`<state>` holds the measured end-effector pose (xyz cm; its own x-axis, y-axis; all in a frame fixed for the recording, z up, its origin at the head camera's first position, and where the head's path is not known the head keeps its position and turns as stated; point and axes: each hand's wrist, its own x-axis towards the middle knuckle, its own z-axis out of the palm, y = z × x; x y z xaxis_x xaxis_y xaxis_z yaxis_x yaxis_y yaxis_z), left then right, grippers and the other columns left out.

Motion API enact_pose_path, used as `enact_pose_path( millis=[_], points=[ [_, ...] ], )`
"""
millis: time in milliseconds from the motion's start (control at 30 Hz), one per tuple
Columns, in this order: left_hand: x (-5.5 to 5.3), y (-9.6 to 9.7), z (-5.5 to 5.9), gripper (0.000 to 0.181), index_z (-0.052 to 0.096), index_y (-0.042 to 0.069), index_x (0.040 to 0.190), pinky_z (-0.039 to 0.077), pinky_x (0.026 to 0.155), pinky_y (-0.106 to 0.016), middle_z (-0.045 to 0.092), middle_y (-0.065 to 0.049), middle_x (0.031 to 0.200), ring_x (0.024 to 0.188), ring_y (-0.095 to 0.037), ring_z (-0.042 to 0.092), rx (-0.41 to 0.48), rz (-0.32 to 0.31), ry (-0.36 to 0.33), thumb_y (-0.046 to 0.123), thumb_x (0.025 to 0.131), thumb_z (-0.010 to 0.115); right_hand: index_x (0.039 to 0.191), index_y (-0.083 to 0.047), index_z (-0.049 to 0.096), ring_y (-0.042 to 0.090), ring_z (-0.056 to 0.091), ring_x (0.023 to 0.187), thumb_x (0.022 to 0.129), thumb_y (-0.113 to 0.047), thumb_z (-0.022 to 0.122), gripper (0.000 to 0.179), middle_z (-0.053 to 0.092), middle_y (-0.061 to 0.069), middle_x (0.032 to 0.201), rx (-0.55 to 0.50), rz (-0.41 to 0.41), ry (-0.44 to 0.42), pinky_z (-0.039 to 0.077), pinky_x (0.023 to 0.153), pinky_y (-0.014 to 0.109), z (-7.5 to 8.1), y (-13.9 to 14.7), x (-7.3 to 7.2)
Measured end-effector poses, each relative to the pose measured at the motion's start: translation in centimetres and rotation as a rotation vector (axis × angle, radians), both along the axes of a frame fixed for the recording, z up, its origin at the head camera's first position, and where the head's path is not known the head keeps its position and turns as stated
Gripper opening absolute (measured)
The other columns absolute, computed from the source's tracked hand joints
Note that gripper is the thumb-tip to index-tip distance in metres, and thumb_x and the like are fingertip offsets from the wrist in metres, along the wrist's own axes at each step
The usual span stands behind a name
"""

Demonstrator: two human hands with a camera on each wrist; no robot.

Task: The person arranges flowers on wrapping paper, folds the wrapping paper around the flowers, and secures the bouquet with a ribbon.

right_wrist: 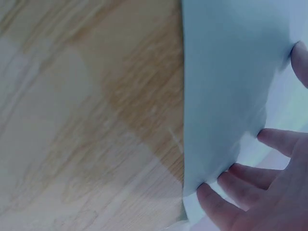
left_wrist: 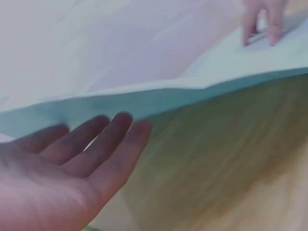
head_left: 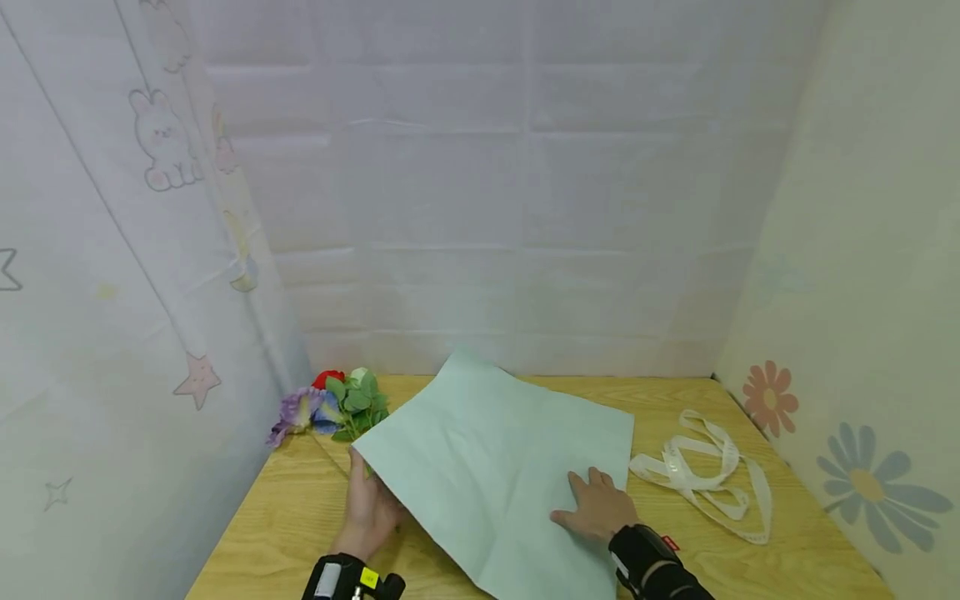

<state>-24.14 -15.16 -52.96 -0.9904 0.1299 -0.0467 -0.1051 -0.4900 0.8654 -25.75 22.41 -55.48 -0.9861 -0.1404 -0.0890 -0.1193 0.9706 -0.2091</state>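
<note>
A large pale mint sheet of paper [head_left: 495, 483] lies askew across the table, its left side raised. Under that raised left edge is my left hand [head_left: 369, 508], palm up. In the left wrist view its fingers [left_wrist: 108, 144] are nearly straight and reach to the sheet's underside. My right hand [head_left: 598, 506] rests on top of the paper near its right edge, fingers spread. The right wrist view shows those fingertips [right_wrist: 204, 190] pressing on the sheet, close to its straight edge.
Artificial flowers [head_left: 330, 406], purple, blue, red and white with green leaves, lie at the back left. A loosely looped white ribbon [head_left: 697, 475] is on the right. Cloth-covered walls [head_left: 487, 192] stand around the wooden table [head_left: 277, 517].
</note>
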Motion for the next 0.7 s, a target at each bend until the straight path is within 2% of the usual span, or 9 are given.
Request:
enact_pose_path(
  millis=[33,100,167,267,367,467,500,567,700],
  points=[
    [-0.2,-0.1,0.4,0.081,0.036,0.018,0.153,0.040,0.102,-0.048,0.052,-0.008,0.135,0.123,-0.025,0.053,-0.053,0.025,-0.013,0.076,0.098,0.020,0.139,-0.002,0.059,0.052,0.046,0.129,0.082,-0.065,0.071,0.086,0.049,0.033,0.138,0.002,-0.010,0.001,0.048,0.091,0.066,-0.1,0.0,0.0],
    [-0.2,-0.1,1.0,0.089,0.026,0.008,0.159,0.040,0.103,-0.056,0.046,-0.022,0.146,0.131,-0.038,0.049,-0.286,0.125,-0.024,0.074,0.099,0.028,0.140,-0.002,0.058,0.053,0.046,0.128,0.082,-0.067,0.071,0.088,0.050,0.034,0.137,0.007,-0.031,0.001,0.049,0.087,0.067,-0.3,-0.1,-0.1],
    [-0.4,0.5,1.2,0.082,0.019,-0.001,0.160,0.036,0.108,-0.060,0.034,-0.030,0.154,0.139,-0.047,0.038,-0.535,0.254,0.002,0.054,0.105,0.047,0.141,-0.003,0.058,0.053,0.047,0.125,0.082,-0.067,0.071,0.088,0.050,0.034,0.136,0.010,-0.045,0.002,0.049,0.084,0.067,-0.4,-0.2,-0.2],
    [-0.3,1.9,1.0,0.097,-0.001,-0.008,0.159,0.022,0.114,-0.066,0.006,-0.036,0.162,0.148,-0.055,0.012,-0.901,0.406,0.071,0.028,0.099,0.067,0.142,-0.004,0.058,0.052,0.049,0.121,0.081,-0.067,0.071,0.089,0.052,0.034,0.133,0.016,-0.061,0.004,0.049,0.082,0.068,-0.4,-0.3,-0.4],
    [-0.1,3.5,0.3,0.109,-0.006,-0.011,0.157,0.016,0.113,-0.071,-0.004,-0.037,0.162,0.148,-0.057,-0.002,-1.163,0.491,0.184,0.011,0.087,0.075,0.141,-0.004,0.059,0.051,0.051,0.117,0.080,-0.068,0.072,0.088,0.054,0.032,0.129,0.017,-0.069,0.007,0.049,0.080,0.066,-0.2,-0.4,-0.3],
    [0.4,4.9,-0.4,0.114,0.003,-0.014,0.156,0.014,0.112,-0.072,0.000,-0.039,0.161,0.148,-0.058,-0.002,-1.381,0.544,0.273,0.006,0.077,0.082,0.140,-0.004,0.060,0.050,0.053,0.115,0.079,-0.067,0.072,0.088,0.055,0.032,0.126,0.018,-0.071,0.011,0.050,0.078,0.065,-0.1,-0.6,-0.1],
    [0.4,5.4,-0.7,0.113,0.008,-0.014,0.156,0.015,0.112,-0.072,0.005,-0.040,0.160,0.147,-0.059,0.001,-1.431,0.531,0.302,0.007,0.075,0.084,0.140,-0.004,0.060,0.050,0.053,0.114,0.079,-0.068,0.072,0.089,0.055,0.032,0.125,0.022,-0.072,0.013,0.051,0.077,0.064,-0.1,-0.7,0.0],
    [0.7,6.4,-1.0,0.106,0.025,-0.014,0.154,0.017,0.112,-0.072,0.016,-0.043,0.157,0.146,-0.060,0.009,-1.507,0.447,0.348,0.013,0.073,0.088,0.139,-0.004,0.061,0.050,0.053,0.114,0.079,-0.068,0.072,0.088,0.056,0.032,0.123,0.031,-0.074,0.016,0.051,0.077,0.064,0.0,-0.8,0.1],
    [1.0,7.9,-1.6,0.087,0.046,-0.007,0.147,0.021,0.110,-0.074,0.028,-0.042,0.152,0.144,-0.062,0.016,-1.532,0.087,0.341,0.035,0.082,0.084,0.140,-0.004,0.060,0.050,0.052,0.114,0.081,-0.069,0.070,0.088,0.055,0.032,0.123,0.044,-0.087,0.019,0.050,0.079,0.064,-0.1,-1.1,0.3]
  ],
)
